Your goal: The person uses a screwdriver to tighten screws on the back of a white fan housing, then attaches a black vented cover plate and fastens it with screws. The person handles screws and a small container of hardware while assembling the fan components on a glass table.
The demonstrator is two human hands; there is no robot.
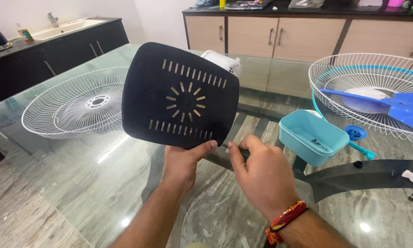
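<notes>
Black panel (181, 94): a flat, rounded plate with rows of slots and a ring of slots at its middle, held up tilted above the glass table (78, 165), in the centre of the view.
Glass table: clear top over a patterned stone floor, carrying all the loose parts.
Right wire guard (353, 76): white round grille at the far right, with a blue fan blade (399, 106) lying in it.
Left wire guard (75, 103): white round grille lying flat, left of the panel.
Teal box (309, 135): open plastic housing, right of the hands, with small hardware inside.
Left hand (183, 163): fingers closed on the panel's lower edge, thumb pressed on its front.
Right hand (264, 177): fingers curled shut around a green-handled tool (244, 153), its tip at the panel's lower corner.
Wristband (286, 219): red and orange thread on the right wrist.
</notes>
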